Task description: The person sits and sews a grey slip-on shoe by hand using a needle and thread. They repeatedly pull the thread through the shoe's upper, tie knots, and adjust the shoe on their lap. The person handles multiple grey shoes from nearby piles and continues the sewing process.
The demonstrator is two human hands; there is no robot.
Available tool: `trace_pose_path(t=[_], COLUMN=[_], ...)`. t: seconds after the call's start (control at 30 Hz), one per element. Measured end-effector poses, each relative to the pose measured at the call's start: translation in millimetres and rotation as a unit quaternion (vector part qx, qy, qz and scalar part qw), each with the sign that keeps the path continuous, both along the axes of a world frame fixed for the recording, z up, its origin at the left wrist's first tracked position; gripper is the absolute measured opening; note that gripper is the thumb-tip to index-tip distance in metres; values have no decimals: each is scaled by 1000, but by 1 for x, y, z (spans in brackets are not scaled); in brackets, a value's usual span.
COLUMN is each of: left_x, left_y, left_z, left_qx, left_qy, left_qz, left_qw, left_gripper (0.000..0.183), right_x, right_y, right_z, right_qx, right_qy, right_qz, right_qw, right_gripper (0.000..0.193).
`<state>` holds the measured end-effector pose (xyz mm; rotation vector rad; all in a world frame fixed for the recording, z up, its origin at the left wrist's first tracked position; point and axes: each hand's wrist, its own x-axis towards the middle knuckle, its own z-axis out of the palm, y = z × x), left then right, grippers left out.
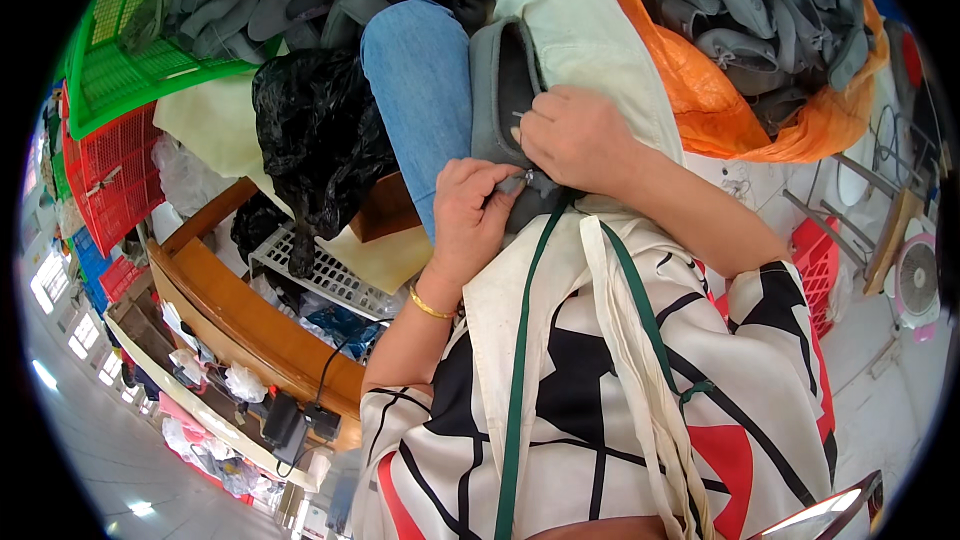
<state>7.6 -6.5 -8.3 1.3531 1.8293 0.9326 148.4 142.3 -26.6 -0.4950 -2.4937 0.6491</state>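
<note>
A dark grey slip-on shoe (pixel 485 70) lies along my lap, its opening facing up and its toe end toward my body. My left hand (pixel 474 208) pinches the toe end, finger and thumb closed at a small grey bow with a shiny bit (pixel 529 178). Just above and to the right, my right hand (pixel 582 136) is closed over the shoe's opening, fingertips pressed together. A tiny pale tip shows beside those fingers; what they hold is too small to make out. A white cloth (pixel 590 30) covers my right leg, while blue denim (pixel 415 90) shows on my left.
Grey shoes fill an orange sack (pixel 690 90) at the far right and a green crate (pixel 110 60) at the far left. A black plastic bag (pixel 310 120), a red basket (pixel 105 170) and a wooden bench (pixel 240 310) stand left. A small fan (pixel 915 275) is at right.
</note>
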Motion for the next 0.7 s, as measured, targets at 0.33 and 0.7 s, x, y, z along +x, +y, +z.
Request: trace_pose_path(t=[0.33, 0.7], left_x=[0, -6], left_y=[-2, -40], left_z=[10, -8], left_qx=[-42, -204], left_qy=[26, -161], left_qz=[55, 176], left_qw=[997, 949], left_gripper=[23, 35], right_x=[-7, -7], right_y=[-3, -12], right_z=[-14, 9], right_qx=[-162, -186], right_qy=[47, 106], right_qz=[-92, -40], right_qw=[981, 976], right_gripper=[22, 14])
